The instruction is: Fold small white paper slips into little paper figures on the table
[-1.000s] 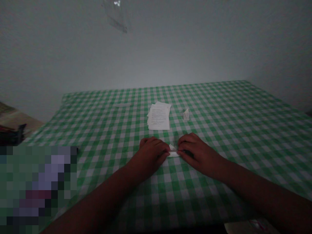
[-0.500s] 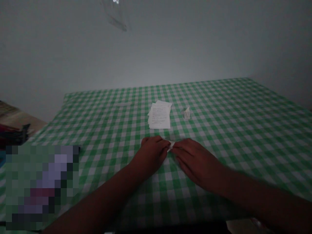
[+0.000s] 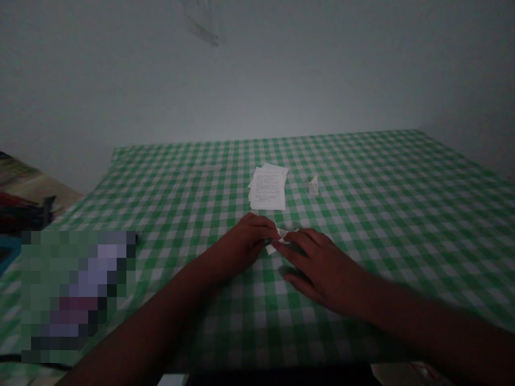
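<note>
A small folded white paper (image 3: 282,234) is held just above the bench, pinched narrowly between the left hand (image 3: 241,244) and the right hand (image 3: 317,268). Ahead of the hands lies a stack of printed sheets (image 3: 267,187), with a small folded paper scrap (image 3: 314,186) just beside it. Both rest on a green-and-white gingham cloth (image 3: 386,214) covering the bench.

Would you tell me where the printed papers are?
In the head view, the printed papers lie mid-table on the green gingham tablecloth, just left of a small folded paper.
</note>
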{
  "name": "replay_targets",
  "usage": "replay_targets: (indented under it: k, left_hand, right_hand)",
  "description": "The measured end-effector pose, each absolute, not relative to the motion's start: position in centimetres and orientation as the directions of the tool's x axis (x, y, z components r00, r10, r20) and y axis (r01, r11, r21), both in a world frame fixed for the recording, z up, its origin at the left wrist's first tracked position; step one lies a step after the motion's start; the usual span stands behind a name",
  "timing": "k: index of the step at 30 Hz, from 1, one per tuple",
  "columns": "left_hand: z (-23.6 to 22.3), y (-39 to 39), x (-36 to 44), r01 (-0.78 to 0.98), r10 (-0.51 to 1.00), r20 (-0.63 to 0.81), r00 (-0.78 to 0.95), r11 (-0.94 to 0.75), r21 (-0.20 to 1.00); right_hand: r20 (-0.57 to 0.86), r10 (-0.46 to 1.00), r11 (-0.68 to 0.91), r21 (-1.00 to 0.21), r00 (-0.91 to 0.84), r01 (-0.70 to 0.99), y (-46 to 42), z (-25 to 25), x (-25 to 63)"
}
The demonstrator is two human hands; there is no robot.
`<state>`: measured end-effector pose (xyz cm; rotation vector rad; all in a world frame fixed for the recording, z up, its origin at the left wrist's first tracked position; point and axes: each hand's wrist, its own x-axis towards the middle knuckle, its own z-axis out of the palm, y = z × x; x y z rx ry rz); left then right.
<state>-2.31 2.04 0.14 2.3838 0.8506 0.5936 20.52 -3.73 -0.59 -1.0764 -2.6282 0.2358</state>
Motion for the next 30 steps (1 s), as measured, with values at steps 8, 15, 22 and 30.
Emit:
replay_targets:
  k: [8, 15, 22, 30]
  left_hand:
    - [-0.5, 1.9, -3.0, 0.388, 0.633, 0.166, 0.756, -0.638, 0.665]
    - [-0.9, 2.0, -3.1, 0.359, 0.614, 0.195, 0.764, -0.658, 0.662]
    - [-1.2, 2.0, -3.1, 0.353, 0.616, 0.21, 0.759, -0.661, 0.662]
    - [-0.8, 1.7, -2.7, 0.415, 0.642, 0.188, 0.743, -0.663, 0.623]
  right_hand:
    - [0.162, 0.703, 0.709, -0.233, -0.692, 0.666, -4.0, -0.3, 20.3]
    - [0.13, 0.713, 0.698, -0.226, -0.689, 0.679, -4.2, -0.5, 20.2]
    - [0.11, 0.716, 0.695, -0.198, -0.689, 0.691, -4.2, -0.6, 20.2]
    - [0.119, 0.707, 0.706, -0.173, -0.697, 0.687, -4.0, -0.5, 20.2]
